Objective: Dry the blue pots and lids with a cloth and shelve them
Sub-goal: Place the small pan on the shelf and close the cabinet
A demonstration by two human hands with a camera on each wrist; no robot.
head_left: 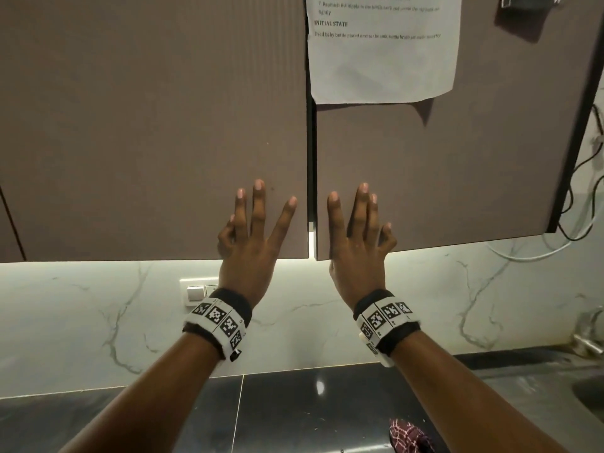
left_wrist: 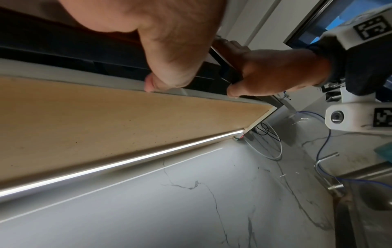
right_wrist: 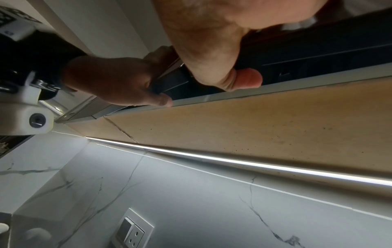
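No blue pot or lid shows in any view. My left hand [head_left: 251, 237] lies flat with spread, straight fingers on the left brown cabinet door [head_left: 147, 125], near its lower right corner. My right hand [head_left: 356, 237] lies the same way on the right door [head_left: 457, 178]. In the wrist views the thumbs of my left hand [left_wrist: 176, 50] and my right hand [right_wrist: 212, 42] reach under the doors' bottom edges, where a dark gap runs between the doors and the cabinet base. A red patterned cloth [head_left: 408, 436] lies on the dark counter [head_left: 294, 403] below.
A printed sheet [head_left: 382, 60] is stuck to the right door. Wall switches [head_left: 197, 292] sit on the marble backsplash under a light strip. A tap [head_left: 588, 335] and sink [head_left: 588, 397] are at the right, with cables [head_left: 585, 191] hanging beside the cabinet.
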